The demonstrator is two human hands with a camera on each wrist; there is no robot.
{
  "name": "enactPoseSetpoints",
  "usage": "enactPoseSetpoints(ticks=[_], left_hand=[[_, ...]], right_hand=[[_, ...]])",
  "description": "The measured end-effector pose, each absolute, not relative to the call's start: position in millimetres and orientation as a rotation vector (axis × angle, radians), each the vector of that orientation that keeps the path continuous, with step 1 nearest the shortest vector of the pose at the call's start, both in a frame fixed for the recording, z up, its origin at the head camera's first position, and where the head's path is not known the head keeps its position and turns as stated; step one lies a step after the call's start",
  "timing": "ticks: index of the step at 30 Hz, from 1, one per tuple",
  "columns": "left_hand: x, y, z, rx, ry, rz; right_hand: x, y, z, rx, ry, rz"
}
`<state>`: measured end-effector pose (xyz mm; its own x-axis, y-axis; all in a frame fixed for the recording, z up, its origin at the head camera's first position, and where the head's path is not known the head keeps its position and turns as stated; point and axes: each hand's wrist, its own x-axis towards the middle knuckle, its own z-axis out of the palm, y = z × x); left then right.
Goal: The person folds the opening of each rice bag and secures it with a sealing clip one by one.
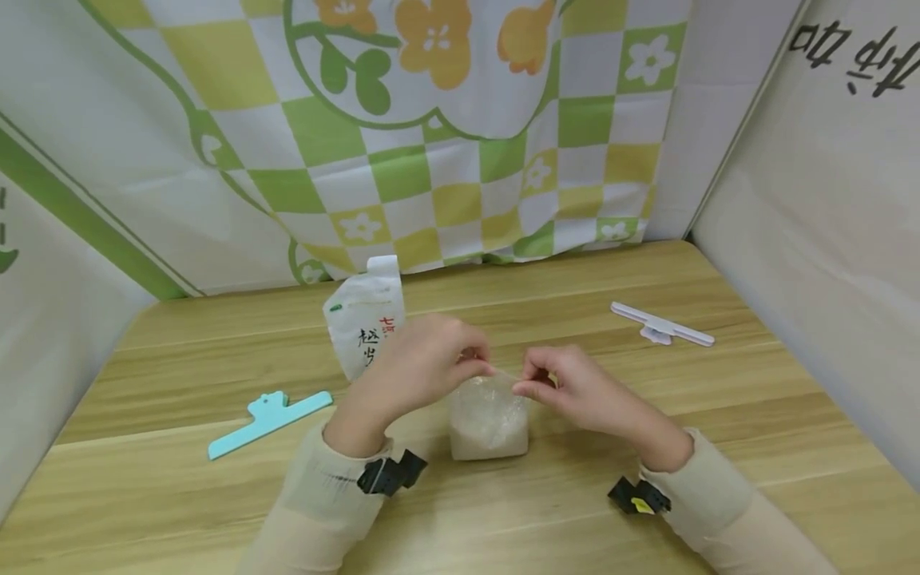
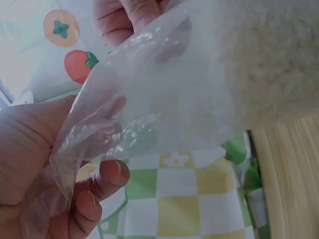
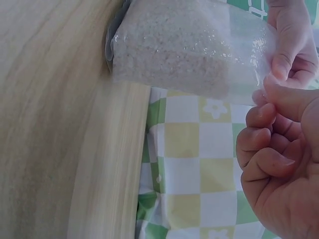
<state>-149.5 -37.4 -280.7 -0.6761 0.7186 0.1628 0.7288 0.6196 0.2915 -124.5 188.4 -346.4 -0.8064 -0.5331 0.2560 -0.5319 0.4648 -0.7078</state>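
A clear plastic bag of rice stands upright on the table between my two hands. In the head view my left hand pinches the bag's top edge on its left side. My right hand pinches the opposite top corner between thumb and forefinger. The right wrist view shows pale grains filling the lower part of the bag, with the thin upper film drawn out toward both hands. Close up in the left wrist view, the see-through film lies across the fingers of my left hand.
A white paper pouch with writing stands behind my left hand. On the left lies a turquoise sealing clip; a white sealing clip lies at the back right. A checkered cloth hangs behind the wooden table.
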Motion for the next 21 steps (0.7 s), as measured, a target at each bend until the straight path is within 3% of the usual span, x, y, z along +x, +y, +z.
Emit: enactPoseSetpoints(ticks=[21], left_hand=[[-152.1, -62.4, -273.6, -1.273, -2.742, -0.675]], right_hand=[[-123.9, 188.1, -345.5, -1.089, 2.689, -1.322]])
